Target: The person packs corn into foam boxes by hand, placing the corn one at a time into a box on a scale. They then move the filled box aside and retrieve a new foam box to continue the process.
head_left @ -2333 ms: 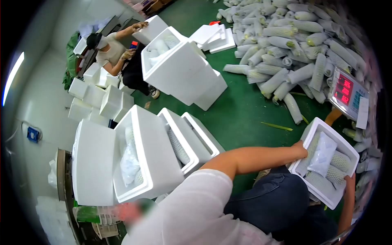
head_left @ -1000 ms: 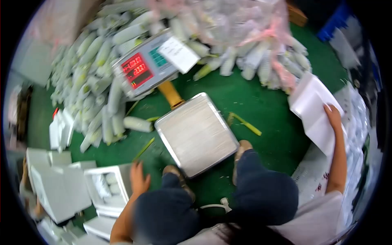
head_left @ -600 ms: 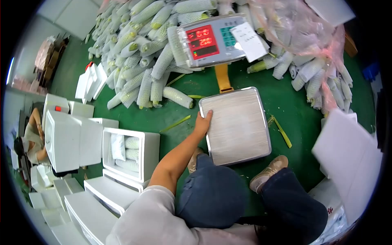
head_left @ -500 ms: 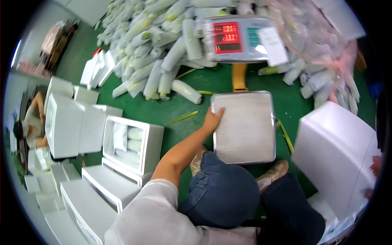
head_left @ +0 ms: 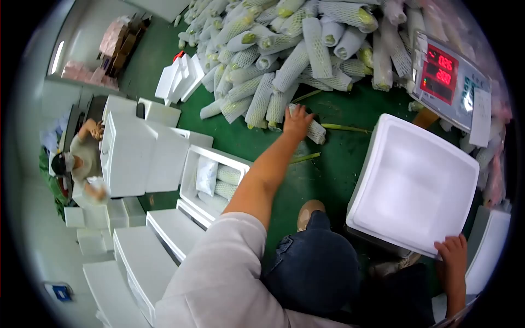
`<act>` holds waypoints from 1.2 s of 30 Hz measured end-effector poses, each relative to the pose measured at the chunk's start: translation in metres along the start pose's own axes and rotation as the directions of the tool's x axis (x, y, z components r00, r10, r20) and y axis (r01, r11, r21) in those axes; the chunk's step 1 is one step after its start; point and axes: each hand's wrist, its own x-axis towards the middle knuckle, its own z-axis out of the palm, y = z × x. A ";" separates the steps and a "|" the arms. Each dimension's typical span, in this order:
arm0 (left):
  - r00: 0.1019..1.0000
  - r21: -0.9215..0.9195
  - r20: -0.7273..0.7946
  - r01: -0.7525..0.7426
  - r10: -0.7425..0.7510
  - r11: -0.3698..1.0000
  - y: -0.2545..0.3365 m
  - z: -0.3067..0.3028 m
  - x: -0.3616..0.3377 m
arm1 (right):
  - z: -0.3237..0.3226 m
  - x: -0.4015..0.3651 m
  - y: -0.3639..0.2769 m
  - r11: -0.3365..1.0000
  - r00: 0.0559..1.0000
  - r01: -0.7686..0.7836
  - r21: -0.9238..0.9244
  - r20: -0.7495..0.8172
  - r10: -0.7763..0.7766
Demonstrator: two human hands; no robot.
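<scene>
My left hand [head_left: 298, 121] reaches over a single net-wrapped vegetable [head_left: 315, 131] at the front edge of the pile [head_left: 257, 54]; its fingers are spread over one end. My right hand [head_left: 453, 249] has its fingers curled over the near right rim of an empty white foam box [head_left: 358, 213]. The box stands tilted in view where the scale's plate is, and hides that plate. Behind the box, the scale's display [head_left: 445, 76] shows red digits, with a paper stuck to it.
At the left stand several white foam boxes [head_left: 145, 270]; one open box [head_left: 191, 169] holds net-wrapped vegetables and a white packet. Another person [head_left: 85, 158] is by stacked boxes at the far left. Green leaf strips [head_left: 345, 128] lie on the green floor [head_left: 333, 169].
The view has turned to the right. The white box has come from the right onto the scale, open side up. My left hand has left the plate for the vegetable.
</scene>
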 end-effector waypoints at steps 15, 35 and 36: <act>0.554 -0.052 -0.587 -0.753 0.590 0.656 0.156 -0.361 -0.092 | -0.059 0.134 -0.057 -0.489 0.901 -0.368 0.791 0.174 -0.397; 0.739 -0.979 0.201 0.175 -0.643 -0.105 0.016 -0.155 0.149 | 0.037 0.190 -0.056 0.938 0.992 0.120 0.326 -0.016 -0.122; 0.712 -0.984 0.151 0.172 -0.686 -0.038 0.019 -0.145 0.152 | 0.025 0.193 -0.063 0.928 0.987 0.151 0.341 -0.102 -0.123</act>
